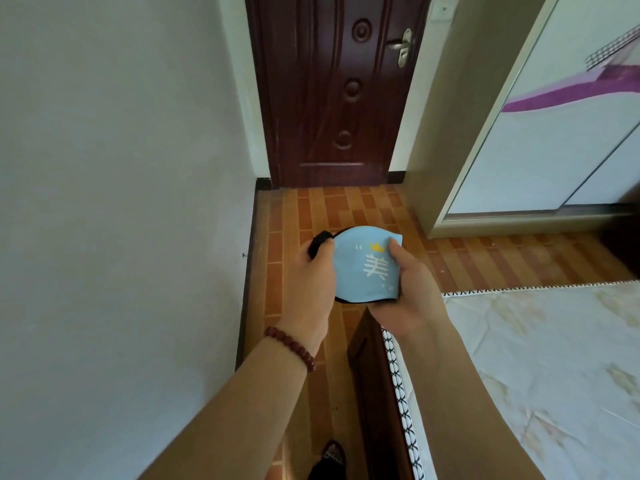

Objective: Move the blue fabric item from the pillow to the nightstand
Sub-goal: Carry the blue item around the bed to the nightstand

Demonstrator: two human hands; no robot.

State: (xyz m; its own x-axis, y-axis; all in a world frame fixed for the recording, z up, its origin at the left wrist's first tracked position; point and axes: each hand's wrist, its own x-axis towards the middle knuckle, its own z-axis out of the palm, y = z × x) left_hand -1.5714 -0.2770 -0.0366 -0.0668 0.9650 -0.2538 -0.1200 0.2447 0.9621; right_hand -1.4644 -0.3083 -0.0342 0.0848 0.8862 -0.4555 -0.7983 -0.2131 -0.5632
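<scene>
The blue fabric item [360, 265] is a light-blue pad with a white printed character, a small yellow crown and a black edge and strap. Both hands hold it in mid-air above the floor, in front of me. My left hand [313, 282] grips its left side and the black strap. My right hand [408, 289] pinches its right edge with thumb on top. No pillow or nightstand is in view.
A bed [540, 358] with a pale patterned cover fills the lower right, its wooden side rail [374, 393] beside my arms. A white wall [121, 202] stands at left. A dark wooden door [332, 91] is ahead, a wardrobe [554, 126] at upper right. Tiled floor [339, 209] runs between.
</scene>
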